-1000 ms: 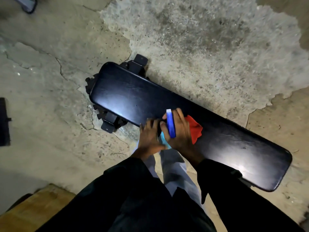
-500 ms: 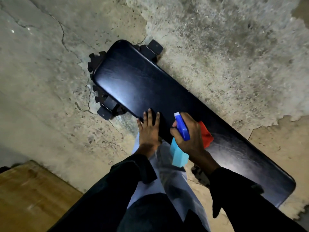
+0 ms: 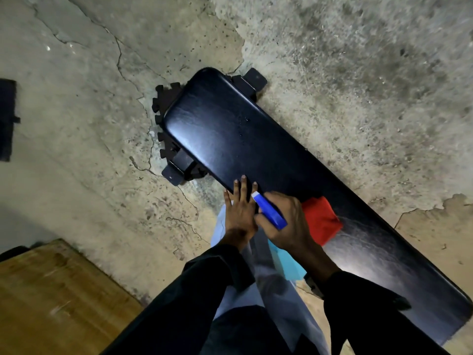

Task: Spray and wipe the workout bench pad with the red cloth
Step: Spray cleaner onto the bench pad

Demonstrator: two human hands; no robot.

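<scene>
The long black bench pad (image 3: 230, 134) runs diagonally from upper middle to lower right. A few droplets glint on its far half. My left hand (image 3: 239, 208) lies flat with fingers spread on the pad's near edge. My right hand (image 3: 286, 224) grips a spray bottle (image 3: 271, 211) with a blue head and a light blue body, its white nozzle pointing toward the pad's far end. The red cloth (image 3: 321, 219) lies on the pad just right of my right hand, partly hidden behind it.
Black bench frame brackets (image 3: 176, 165) stick out under the pad's far end. The floor is cracked concrete (image 3: 102, 124). A wooden box (image 3: 51, 298) sits at the lower left. A dark object (image 3: 6, 119) lies at the left edge.
My right hand tilted the spray bottle so its nozzle points along the pad toward the far end. My left hand stays flat on the pad's near edge. The view shifted.
</scene>
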